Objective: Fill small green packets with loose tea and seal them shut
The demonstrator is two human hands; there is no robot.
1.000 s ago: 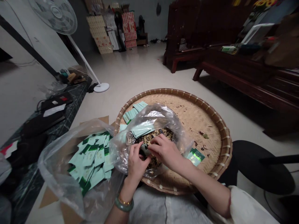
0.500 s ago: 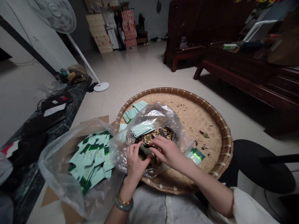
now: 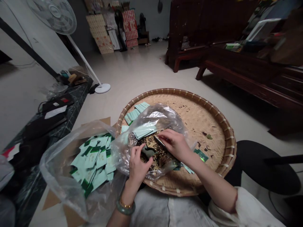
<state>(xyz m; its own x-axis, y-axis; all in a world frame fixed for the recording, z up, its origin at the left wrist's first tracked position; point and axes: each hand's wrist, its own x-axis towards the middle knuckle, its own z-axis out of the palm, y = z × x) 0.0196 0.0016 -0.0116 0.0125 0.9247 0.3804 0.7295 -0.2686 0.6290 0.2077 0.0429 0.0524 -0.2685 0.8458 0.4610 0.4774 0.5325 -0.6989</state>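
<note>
My left hand (image 3: 138, 161) grips a small pale green sachet (image 3: 149, 152) between thumb and fingers, its dark mouth facing up. The sachet is over a clear plastic bag (image 3: 157, 114) of loose dried mix, pale and dark bits (image 3: 151, 139). In my right hand (image 3: 174, 143), the fingers are closed round a thin tool with a pale edge (image 3: 159, 140); the hand hides most of it. It points into the mix, to the right of the sachet. A stack of pale green sachets (image 3: 144, 130) lies against the bag's far left side. Everything rests on a round woven bamboo tray (image 3: 201, 113).
Left of the tray, a large clear bag (image 3: 55, 164) holds many filled-looking green sachets (image 3: 94, 160). More sachets (image 3: 200, 155) lie on the tray's right, near dried scraps (image 3: 207, 148). A standing fan (image 3: 103, 88), a round black base (image 3: 265, 170) and dark wooden furniture (image 3: 227, 72) surround the floor.
My right hand has moved away from the sachet's mouth, slightly up and right, with the thin tool now over the mix. My left hand has stayed put, still holding the sachet.
</note>
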